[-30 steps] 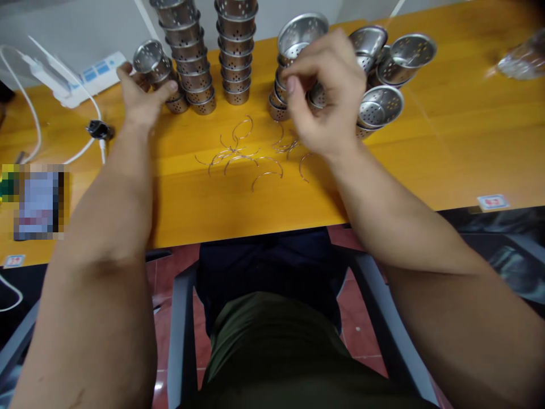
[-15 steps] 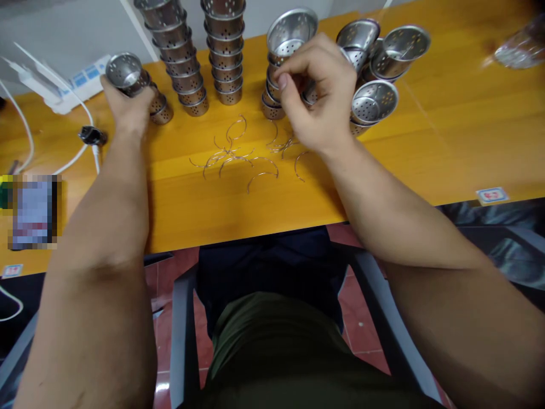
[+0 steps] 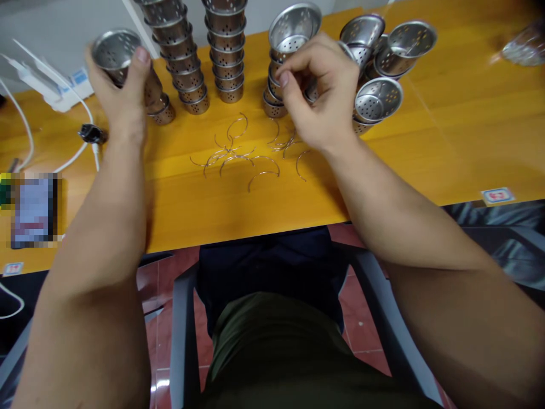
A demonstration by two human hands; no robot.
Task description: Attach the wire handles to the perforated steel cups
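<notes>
My left hand [image 3: 121,96] is wrapped round a perforated metal cup [image 3: 114,52], held above a short stack of cups [image 3: 159,108] at the far left of the orange table [image 3: 447,130]. My right hand [image 3: 323,96] is in a pinch, thumb against fingers, in front of a short stack of cups [image 3: 281,62]; what it pinches is hidden. Several thin curved wire handles [image 3: 242,150] lie scattered on the table between my hands.
Two tall cup stacks [image 3: 181,51] [image 3: 225,45] stand at the back. A loose heap of cups [image 3: 383,68] lies at the right. A white power strip and cables [image 3: 55,91] sit far left, with a blurred object [image 3: 34,207] near the left edge. A clear item [image 3: 523,48] is far right.
My left hand has lifted the metal cup up from the low left stack. My right hand has stayed pinched near the middle stack with only slight shifts.
</notes>
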